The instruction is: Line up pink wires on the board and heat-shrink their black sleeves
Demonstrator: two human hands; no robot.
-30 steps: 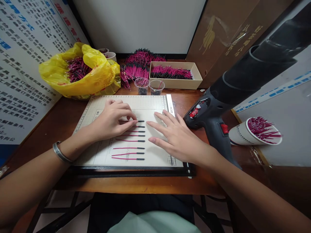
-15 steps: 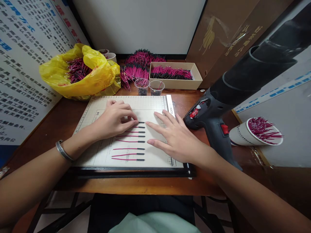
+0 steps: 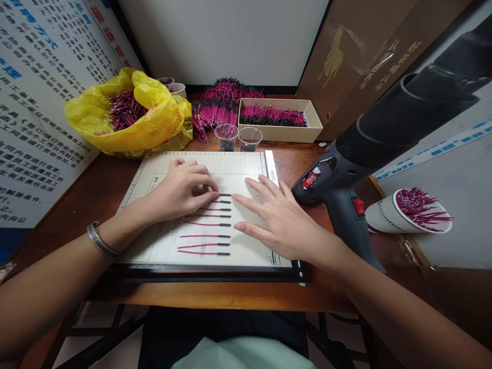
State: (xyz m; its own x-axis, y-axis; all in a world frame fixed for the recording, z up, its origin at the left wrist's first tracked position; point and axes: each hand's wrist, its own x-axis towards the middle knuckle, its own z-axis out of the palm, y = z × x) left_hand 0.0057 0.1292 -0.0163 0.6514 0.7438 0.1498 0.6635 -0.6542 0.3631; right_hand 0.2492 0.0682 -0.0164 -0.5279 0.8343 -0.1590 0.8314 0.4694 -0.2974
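Between thumb and fingers, my left hand (image 3: 188, 185) pinches the farthest wire, whose black sleeve (image 3: 225, 195) pokes out to the right; the rest of that wire is hidden beneath the hand. My right hand (image 3: 274, 215) lies open with fingers spread on the board, its index fingertip at or very near the sleeve's right end. Toward me, several pink wires with black sleeved ends, such as this pink wire (image 3: 203, 236), lie in a row, sleeves lined up on the right. All rest on a cream gridded cutting board (image 3: 154, 246).
Right of the board stands a black heat gun (image 3: 338, 179), with a paper cup of pink wires (image 3: 384, 211) beyond it. At the back are a yellow bag (image 3: 154, 128), two clear cups, including this clear cup (image 3: 250, 141), a wire pile (image 3: 215, 110) and a cardboard box (image 3: 280, 135).
The whole view has shifted very slightly. Both hands keep almost the same pose, and the row of wires looks unchanged.
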